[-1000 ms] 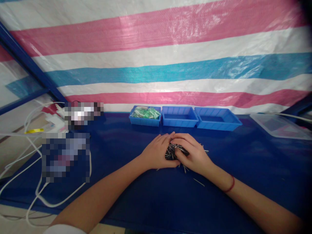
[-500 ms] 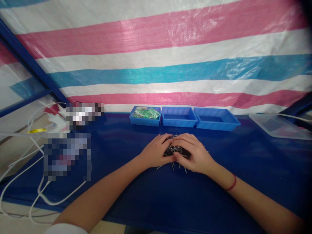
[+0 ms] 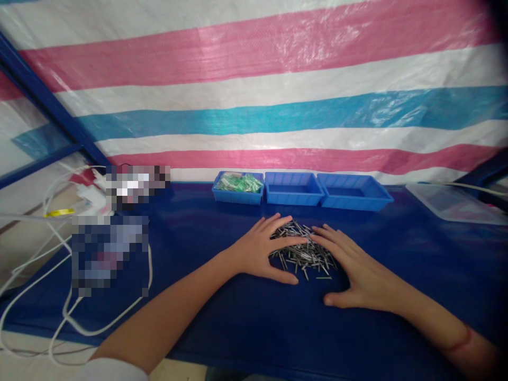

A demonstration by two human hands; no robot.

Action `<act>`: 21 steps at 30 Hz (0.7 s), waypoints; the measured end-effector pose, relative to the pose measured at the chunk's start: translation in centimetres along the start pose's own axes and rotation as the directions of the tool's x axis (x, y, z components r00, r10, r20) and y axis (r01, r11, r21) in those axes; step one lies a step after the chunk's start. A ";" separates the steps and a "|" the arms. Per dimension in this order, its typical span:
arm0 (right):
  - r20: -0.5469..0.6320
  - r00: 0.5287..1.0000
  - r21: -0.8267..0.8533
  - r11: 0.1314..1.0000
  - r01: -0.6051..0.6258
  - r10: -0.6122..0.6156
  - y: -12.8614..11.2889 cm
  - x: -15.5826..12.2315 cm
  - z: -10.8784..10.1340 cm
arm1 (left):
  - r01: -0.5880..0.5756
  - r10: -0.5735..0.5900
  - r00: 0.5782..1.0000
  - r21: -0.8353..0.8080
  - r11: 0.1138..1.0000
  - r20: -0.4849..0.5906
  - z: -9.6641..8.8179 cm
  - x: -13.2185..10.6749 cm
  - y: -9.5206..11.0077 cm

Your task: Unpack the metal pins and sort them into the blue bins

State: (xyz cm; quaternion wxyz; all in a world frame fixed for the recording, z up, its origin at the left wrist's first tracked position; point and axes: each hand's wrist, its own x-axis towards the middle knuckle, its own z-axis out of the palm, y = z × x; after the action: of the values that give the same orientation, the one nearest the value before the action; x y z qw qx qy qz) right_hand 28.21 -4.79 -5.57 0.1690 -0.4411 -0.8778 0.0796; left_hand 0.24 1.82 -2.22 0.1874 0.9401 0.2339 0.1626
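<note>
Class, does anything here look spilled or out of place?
The heap of thin, silvery metal pieces looks spilled: it lies jumbled on the blue tabletop between the bare left hand and bare right hand, outside the rectangular blue plastic bins.

From my remote seat I see silver-grey metal pins (image 3: pixel 307 255) on a dark blue table (image 3: pixel 238 323), brighter blue bins (image 3: pixel 294 199) beyond, and a far sheet (image 3: pixel 254 58) striped pink, white and turquoise.
</note>
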 end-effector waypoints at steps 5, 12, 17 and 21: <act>-0.040 0.999 0.043 0.999 0.008 -0.006 -1.5 2.6 0.5 | -0.021 0.021 1.000 0.006 1.000 0.016 0.5 0.0 -0.1; -0.158 0.987 0.106 0.993 0.045 -0.028 -2.4 4.9 1.6 | 0.057 -0.059 0.996 -0.041 0.998 -0.068 1.3 0.3 -0.2; -0.197 0.980 0.084 0.996 0.035 -0.018 -2.7 5.1 1.4 | 0.054 -0.053 0.999 -0.065 0.996 0.008 -0.1 -0.1 -0.2; -0.198 0.979 0.066 0.996 0.061 -0.047 -2.9 5.1 1.1 | 0.078 -0.071 0.986 -0.040 0.996 0.151 -1.9 -1.1 -0.1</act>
State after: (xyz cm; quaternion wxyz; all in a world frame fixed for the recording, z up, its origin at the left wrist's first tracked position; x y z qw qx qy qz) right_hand 22.87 -2.42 -4.60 0.2726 -0.4166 -0.8650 0.0626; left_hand -1.52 1.90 -0.85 0.2316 0.9357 0.2505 0.0901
